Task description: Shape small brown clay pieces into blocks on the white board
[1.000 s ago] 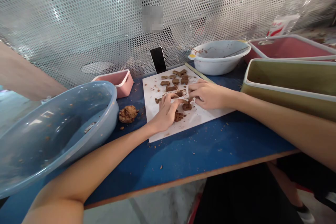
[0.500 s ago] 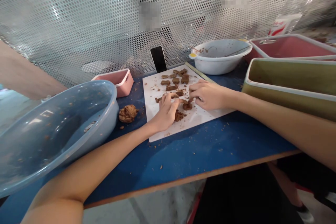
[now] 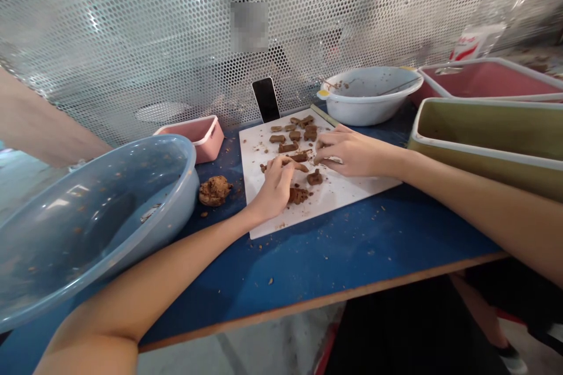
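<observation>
A white cutting board [image 3: 334, 190] lies on the blue table [image 3: 325, 258]. Several small brown dough shapes [image 3: 294, 135] sit on its far part. My left hand [image 3: 273, 187] rests on the board with its fingers pinched on a thin strip of brown dough [image 3: 301, 166]. My right hand [image 3: 352, 151] lies just right of it, fingers curled over a small white-edged thing, perhaps a cutter; I cannot make it out. Two loose dough pieces lie between and below the hands, the right one [image 3: 314, 177] and the lower one [image 3: 298, 195]. A rough ball of dough [image 3: 214, 190] sits on the table left of the board.
A big pale blue basin [image 3: 92, 217] fills the left. A pink box [image 3: 200, 133], a black phone [image 3: 266, 99] propped upright, a white bowl [image 3: 367, 94], a red tray [image 3: 488, 78] and a green tray [image 3: 488, 132] ring the board. Perforated metal screen [image 3: 176, 29] behind.
My right hand has moved a little up and away from the small dough piece, which now lies uncovered. My left hand has shifted slightly, still on the dough strip.
</observation>
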A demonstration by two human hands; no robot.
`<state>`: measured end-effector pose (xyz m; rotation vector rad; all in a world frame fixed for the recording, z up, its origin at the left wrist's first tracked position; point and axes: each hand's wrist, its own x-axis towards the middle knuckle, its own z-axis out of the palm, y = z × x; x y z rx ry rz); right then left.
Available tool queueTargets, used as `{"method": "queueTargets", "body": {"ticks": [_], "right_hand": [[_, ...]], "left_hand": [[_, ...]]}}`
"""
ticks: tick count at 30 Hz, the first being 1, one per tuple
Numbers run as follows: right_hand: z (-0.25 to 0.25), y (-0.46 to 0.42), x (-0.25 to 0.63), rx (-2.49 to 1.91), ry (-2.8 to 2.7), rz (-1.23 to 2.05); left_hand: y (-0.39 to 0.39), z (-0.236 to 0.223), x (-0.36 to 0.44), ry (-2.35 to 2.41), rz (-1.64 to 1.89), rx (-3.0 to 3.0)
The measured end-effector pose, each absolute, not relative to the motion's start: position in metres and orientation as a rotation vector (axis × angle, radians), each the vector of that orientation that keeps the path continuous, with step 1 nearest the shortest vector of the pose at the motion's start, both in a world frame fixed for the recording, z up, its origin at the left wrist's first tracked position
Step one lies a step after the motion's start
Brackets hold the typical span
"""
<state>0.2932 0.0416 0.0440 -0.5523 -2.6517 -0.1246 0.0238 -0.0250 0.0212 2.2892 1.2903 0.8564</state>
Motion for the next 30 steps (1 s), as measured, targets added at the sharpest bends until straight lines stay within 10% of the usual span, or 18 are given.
{"method": "queueTargets", "body": {"ticks": [30], "right_hand": [[0.0502,0.0403,0.3012,-0.375,-2.767,-0.186]], "left_hand": [[-0.0268,0.0222,0.0278,1.319,0.83,2.193]]}}
